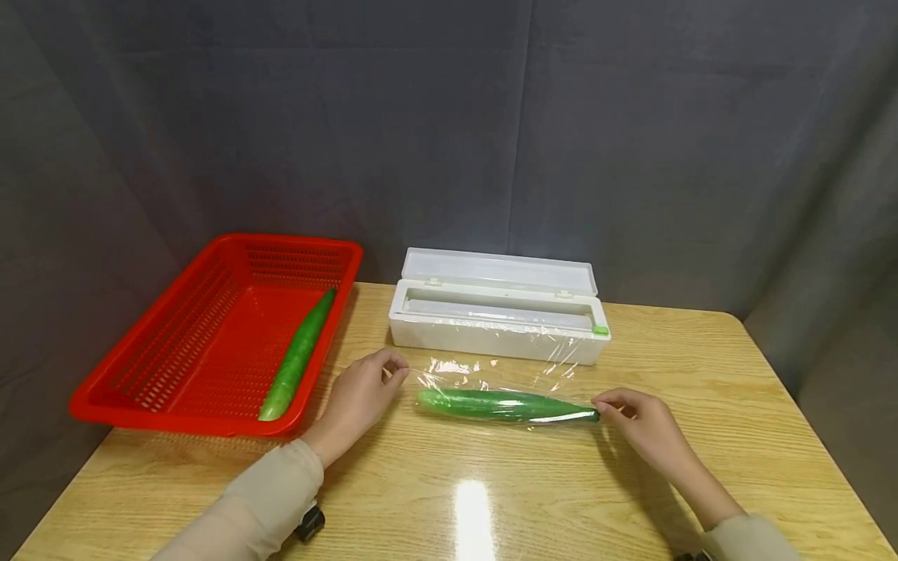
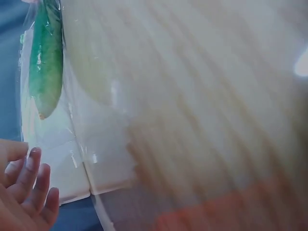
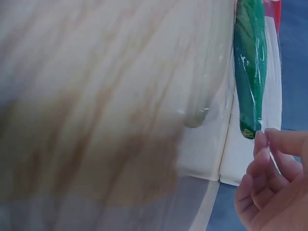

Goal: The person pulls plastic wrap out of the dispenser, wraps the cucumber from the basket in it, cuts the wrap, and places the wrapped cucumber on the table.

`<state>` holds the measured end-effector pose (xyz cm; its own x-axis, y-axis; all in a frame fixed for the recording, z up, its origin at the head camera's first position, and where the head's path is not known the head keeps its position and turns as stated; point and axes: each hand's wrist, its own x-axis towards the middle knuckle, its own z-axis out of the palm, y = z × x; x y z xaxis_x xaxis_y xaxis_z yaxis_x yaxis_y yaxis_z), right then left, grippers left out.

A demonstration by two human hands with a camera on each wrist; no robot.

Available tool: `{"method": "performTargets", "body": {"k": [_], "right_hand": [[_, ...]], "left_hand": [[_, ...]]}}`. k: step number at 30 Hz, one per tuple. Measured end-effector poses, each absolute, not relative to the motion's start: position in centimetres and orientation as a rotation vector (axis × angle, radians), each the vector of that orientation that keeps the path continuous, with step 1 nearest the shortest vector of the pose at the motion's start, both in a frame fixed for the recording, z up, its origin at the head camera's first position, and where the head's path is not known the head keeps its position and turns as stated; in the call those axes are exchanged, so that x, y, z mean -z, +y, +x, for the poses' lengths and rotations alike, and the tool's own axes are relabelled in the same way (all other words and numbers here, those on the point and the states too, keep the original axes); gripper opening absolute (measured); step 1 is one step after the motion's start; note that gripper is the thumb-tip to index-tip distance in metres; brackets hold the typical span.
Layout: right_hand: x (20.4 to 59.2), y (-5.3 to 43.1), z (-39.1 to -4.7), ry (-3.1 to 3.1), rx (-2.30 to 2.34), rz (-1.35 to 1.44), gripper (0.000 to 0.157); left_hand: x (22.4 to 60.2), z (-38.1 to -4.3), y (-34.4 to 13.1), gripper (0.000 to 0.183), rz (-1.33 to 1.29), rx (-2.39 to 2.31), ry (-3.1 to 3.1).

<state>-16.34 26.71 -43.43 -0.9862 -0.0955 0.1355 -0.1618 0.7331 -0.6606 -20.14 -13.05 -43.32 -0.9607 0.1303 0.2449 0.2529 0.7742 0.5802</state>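
A green cucumber (image 1: 508, 407) lies lengthwise in front of the white dispenser box, with clear cling film (image 1: 449, 366) over it. The film stretches back to the box's front edge. At the film's left corner, my left hand (image 1: 365, 389) pinches it between thumb and index finger, a little apart from the cucumber's pale end. By the dark end, my right hand (image 1: 645, 428) pinches the film between thumb and fingertips. In the right wrist view, those fingertips are right beside the cucumber's (image 3: 251, 62) tip. Whether the film passes underneath the cucumber, I cannot tell.
Behind the cucumber stands the white dispenser box (image 1: 491, 341), lid (image 1: 498, 269) raised, with a film roll (image 1: 498, 314) inside and a green piece (image 1: 600, 330) at its right end. A red basket (image 1: 217, 425) at the left holds another cucumber (image 1: 298, 358). A grey curtain hangs behind the wooden table (image 1: 393, 499).
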Motion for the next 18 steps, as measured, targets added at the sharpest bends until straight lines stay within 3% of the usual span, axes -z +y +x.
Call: {"method": "performTargets", "body": {"k": [18], "right_hand": [[42.89,26.44,-16.97,-2.890,-0.982,0.176,0.019]], "left_hand": [[43.48,-20.39,-12.89,0.009,-0.295,0.869,-2.880]]}}
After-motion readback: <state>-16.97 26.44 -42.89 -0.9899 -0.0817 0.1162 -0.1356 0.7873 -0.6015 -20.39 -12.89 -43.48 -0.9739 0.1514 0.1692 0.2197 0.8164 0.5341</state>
